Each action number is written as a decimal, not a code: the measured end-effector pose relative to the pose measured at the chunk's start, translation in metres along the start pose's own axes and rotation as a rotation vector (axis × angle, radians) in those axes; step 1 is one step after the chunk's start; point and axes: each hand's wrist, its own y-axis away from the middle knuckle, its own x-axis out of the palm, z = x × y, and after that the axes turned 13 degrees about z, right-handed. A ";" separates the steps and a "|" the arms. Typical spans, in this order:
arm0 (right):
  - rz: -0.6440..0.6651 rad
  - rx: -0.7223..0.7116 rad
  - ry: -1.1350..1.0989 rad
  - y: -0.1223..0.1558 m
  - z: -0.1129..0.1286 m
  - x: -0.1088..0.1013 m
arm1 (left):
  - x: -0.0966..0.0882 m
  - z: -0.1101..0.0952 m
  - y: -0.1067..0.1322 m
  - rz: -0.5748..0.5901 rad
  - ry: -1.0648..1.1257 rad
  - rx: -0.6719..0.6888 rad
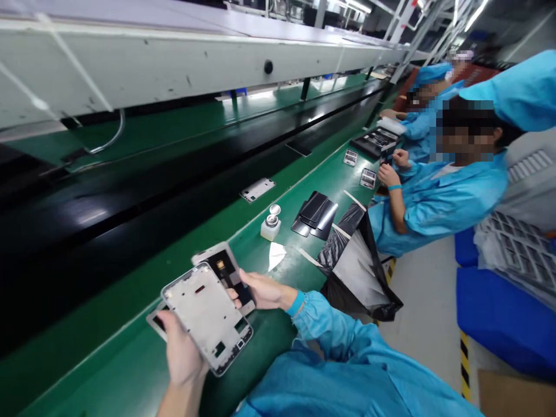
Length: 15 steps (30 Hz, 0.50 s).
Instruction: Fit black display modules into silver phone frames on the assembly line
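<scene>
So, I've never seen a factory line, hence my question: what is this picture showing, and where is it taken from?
The camera sits on a worker's head, looking down at that person's own bare hands over a green bench beside a black conveyor belt. The left hand grips a pale device frame; the right hand holds a second frame with a dark inside. On the bench lie a small white dispenser bottle, a white scrap and a stack of dark sheets. The people in blue at right are co-workers.

Silver-white frame; perhaps black panel.
</scene>
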 end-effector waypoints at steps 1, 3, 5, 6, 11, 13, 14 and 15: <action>-0.001 -0.028 -0.107 0.007 -0.003 -0.002 | 0.003 0.003 -0.006 -0.030 -0.021 -0.032; -0.056 -0.091 -0.194 0.024 -0.007 -0.007 | 0.010 0.005 -0.015 -0.043 -0.114 -0.069; -0.086 -0.127 -0.194 0.046 -0.010 -0.012 | 0.015 0.004 -0.024 -0.004 -0.207 0.047; -0.092 -0.138 -0.180 0.058 -0.011 -0.014 | 0.016 0.004 -0.031 -0.014 -0.274 0.171; -0.178 -0.210 -0.139 0.124 -0.012 -0.023 | 0.005 0.019 -0.075 -0.166 -0.666 0.614; -0.262 -0.263 -0.130 0.143 -0.008 -0.025 | -0.002 0.032 -0.084 -0.194 -0.762 0.617; -0.303 -0.287 -0.115 0.149 -0.005 -0.025 | -0.004 0.038 -0.084 -0.214 -0.811 0.621; -0.337 -0.307 -0.091 0.154 -0.003 -0.026 | -0.005 0.045 -0.082 -0.235 -0.860 0.625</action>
